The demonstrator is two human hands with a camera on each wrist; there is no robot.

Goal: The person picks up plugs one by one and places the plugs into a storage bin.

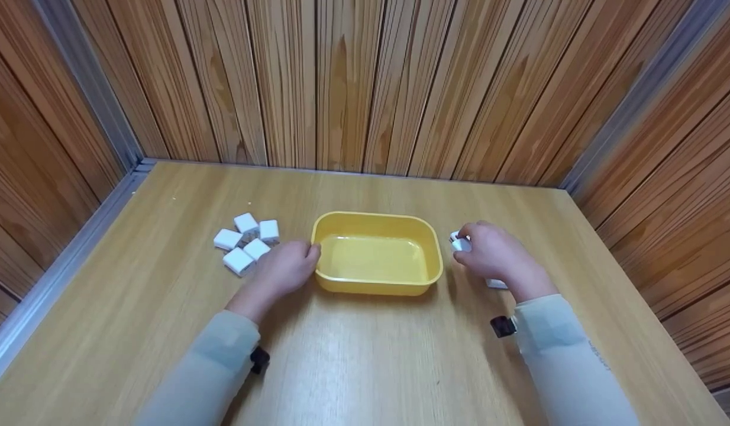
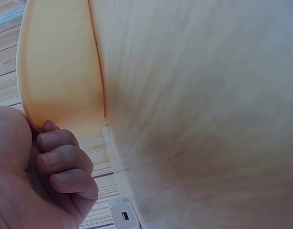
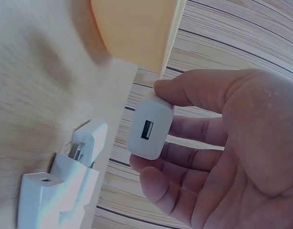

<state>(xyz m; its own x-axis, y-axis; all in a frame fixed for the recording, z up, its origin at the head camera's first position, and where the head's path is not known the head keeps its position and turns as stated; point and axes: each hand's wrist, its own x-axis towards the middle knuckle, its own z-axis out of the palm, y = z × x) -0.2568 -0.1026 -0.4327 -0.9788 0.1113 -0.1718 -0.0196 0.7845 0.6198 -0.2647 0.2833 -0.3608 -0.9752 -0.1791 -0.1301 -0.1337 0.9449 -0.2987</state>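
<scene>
A yellow plastic container [image 1: 374, 287] stands in the middle of the table, its inside floor visible. My left hand [image 1: 287, 266] grips its left rim, the thumb at the edge and the other fingers [image 2: 65, 157] curled against the outer wall. On the other side, my right hand [image 1: 494, 251] pinches a white USB charger [image 3: 150, 128] between thumb and fingers, its USB port facing the right wrist camera. Below that hand lie several more white chargers [image 3: 41, 198], mostly hidden by it in the head view.
Left of the container, several white chargers [image 1: 239, 261] lie in a loose cluster near my left hand. Wood-patterned panels [image 1: 341, 89] enclose the back and both sides of the table [image 1: 365, 367]. Metal strips [image 1: 105, 201] run along the left edge.
</scene>
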